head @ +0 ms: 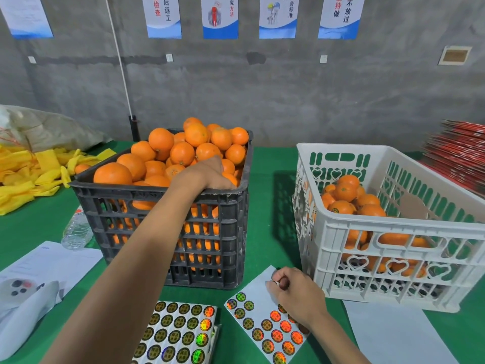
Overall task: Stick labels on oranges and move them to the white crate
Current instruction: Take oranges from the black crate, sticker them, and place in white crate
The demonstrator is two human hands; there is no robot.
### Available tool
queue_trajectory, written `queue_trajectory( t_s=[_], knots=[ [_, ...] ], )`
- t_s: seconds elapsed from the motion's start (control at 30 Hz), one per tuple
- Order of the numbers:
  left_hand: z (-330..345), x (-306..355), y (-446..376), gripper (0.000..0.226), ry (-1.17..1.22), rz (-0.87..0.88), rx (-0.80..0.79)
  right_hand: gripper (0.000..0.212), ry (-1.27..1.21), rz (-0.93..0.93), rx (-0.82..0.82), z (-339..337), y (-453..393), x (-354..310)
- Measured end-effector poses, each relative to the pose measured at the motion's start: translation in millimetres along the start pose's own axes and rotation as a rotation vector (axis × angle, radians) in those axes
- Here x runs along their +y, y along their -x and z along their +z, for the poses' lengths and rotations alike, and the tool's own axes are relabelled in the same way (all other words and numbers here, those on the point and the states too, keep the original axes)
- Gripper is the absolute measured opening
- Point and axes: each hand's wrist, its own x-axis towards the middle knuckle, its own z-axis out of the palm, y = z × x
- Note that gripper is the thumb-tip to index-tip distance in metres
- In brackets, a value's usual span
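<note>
Two sheets of round holographic labels (265, 323) lie nearest on the green surface (270, 206), the right-hand sheet partly stripped. The right hand (295, 295) rests on that sheet, fingertips curled at its bare upper part, apparently pinching a label free (the label itself is too small to make out). The left hand (214, 174) reaches into the black crate (162, 227), fingers curled over an orange (231, 178) near the crate's right rim. That crate is heaped above its rim with oranges (181, 151). To the right, the white crate (393, 232) holds a modest pile at its far-left end. By this showing the job is in its early part: most of the fruit awaits labelling and moving.
</note>
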Motion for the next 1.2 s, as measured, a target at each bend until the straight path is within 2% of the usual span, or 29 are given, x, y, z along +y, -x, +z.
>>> queue_trajectory(
  t_s=[0.1, 0.3, 0.53, 0.87, 1.03, 1.2],
  knots=[
    [0, 0, -1, 0.063, 0.014, 0.002, 0.005, 0.029, 0.022, -0.027, -0.013, 0, 2, 0],
    [1, -3, -3, 0.051, 0.025, -0.001, 0.010, 0.023, -0.104, 0.073, -0.052, -2, -4, 3],
    [0, -2, -2, 0.060, 0.027, -0.012, 0.018, 0.014, -0.149, 0.103, -0.056, -2, -6, 6],
    [0, -2, -1, 0.054, 0.040, -0.010, 0.031, 0.026, 0.098, -0.082, 0.086, 7, -3, 4],
    [0, -2, -2, 0.049, 0.055, -0.010, 0.042, 0.035, 0.123, -0.171, 0.027, 4, -3, 9],
    [-1, -2, 0, 0.053, 0.057, -0.009, 0.036, 0.031, 0.107, -0.154, 0.021, 3, -2, 9]
  ],
)
